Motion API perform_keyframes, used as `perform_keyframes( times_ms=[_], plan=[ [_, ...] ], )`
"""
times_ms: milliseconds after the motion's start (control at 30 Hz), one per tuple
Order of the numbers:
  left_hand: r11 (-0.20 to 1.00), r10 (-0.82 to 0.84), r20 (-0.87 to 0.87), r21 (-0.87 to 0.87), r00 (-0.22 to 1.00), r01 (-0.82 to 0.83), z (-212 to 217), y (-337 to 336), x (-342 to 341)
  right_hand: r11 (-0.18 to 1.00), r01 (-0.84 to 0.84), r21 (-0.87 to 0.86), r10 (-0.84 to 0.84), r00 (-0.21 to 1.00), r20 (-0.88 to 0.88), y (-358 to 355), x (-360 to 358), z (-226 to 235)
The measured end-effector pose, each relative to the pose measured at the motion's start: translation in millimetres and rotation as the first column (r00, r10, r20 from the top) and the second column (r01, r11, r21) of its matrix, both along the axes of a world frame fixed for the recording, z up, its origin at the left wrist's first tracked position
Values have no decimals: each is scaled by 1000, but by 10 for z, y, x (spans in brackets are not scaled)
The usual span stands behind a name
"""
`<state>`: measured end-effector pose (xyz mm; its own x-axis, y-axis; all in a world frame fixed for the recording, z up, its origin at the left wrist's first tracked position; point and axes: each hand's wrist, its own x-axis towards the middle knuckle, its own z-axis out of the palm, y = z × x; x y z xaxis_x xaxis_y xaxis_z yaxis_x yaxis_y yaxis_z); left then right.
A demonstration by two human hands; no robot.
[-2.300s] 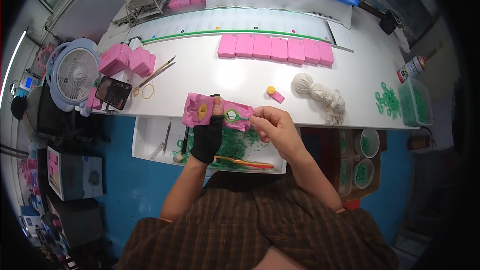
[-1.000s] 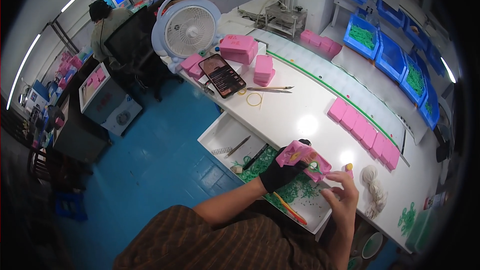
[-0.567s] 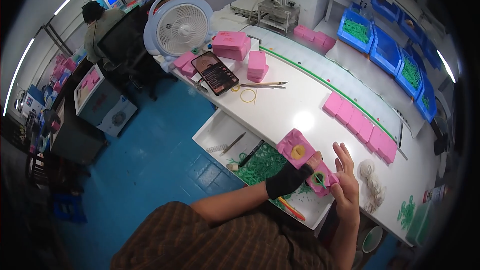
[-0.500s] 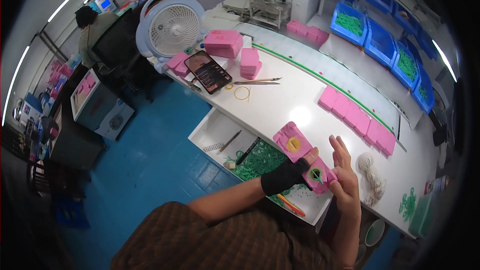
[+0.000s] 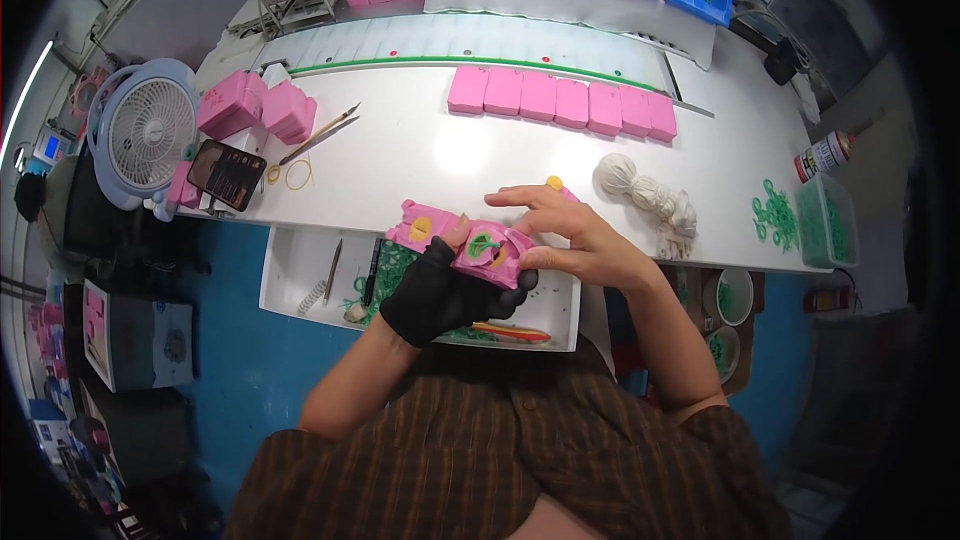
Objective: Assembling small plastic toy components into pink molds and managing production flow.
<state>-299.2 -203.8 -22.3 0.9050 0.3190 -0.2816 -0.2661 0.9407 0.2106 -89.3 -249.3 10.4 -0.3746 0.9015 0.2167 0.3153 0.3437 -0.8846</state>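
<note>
My left hand [image 5: 437, 292], in a black glove with bare fingertips, grips an opened pink rubber mould [image 5: 468, 268] above the drawer. One flap of the mould lies folded out to the left, with a yellow oval patch on it. A small green ring-shaped piece [image 5: 484, 244] sits in the mould's hollow beside my left thumb. My bare right hand [image 5: 585, 235] pinches the mould's right edge between thumb and fingers, its other fingers stretched above. Just beyond that hand a small yellow round thing [image 5: 555, 182] partly shows.
A row of pink blocks [image 5: 570, 103] lies along the white table [image 5: 390, 130]. Cream yarn [image 5: 650, 193], loose green rings [image 5: 773, 215] and a clear tub [image 5: 826, 220] are to the right. A phone [image 5: 227, 175], fan [image 5: 150, 130] and brushes stand left. The open drawer [image 5: 290, 275] holds green pieces.
The view has swung to the right and now faces the table squarely. My right hand has gone from raised, spread fingers to bent fingers over the mould; my left still holds it.
</note>
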Motion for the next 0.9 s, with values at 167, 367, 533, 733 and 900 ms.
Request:
perform_keyframes(
  times_ms=[167,367,533,733,900],
  plan=[
    [869,160,-202,493,966,-41,-57,54,29,900,335,-278,-422,831,-363,-124,-125,-112],
    [714,268,-291,700,918,13,-92,1,27,906,300,-297,-332,941,-62,-90,-175,-71],
    [627,310,-280,778,909,26,-78,-2,23,886,268,-378,-362,909,-205,-126,-188,-128],
    [588,296,-365,798,883,133,-266,52,-20,924,202,-325,-229,972,-46,-90,-37,-9],
    [600,196,-355,781,914,174,-210,16,-26,975,158,-160,-127,974,187,-29,92,105]
  ],
)
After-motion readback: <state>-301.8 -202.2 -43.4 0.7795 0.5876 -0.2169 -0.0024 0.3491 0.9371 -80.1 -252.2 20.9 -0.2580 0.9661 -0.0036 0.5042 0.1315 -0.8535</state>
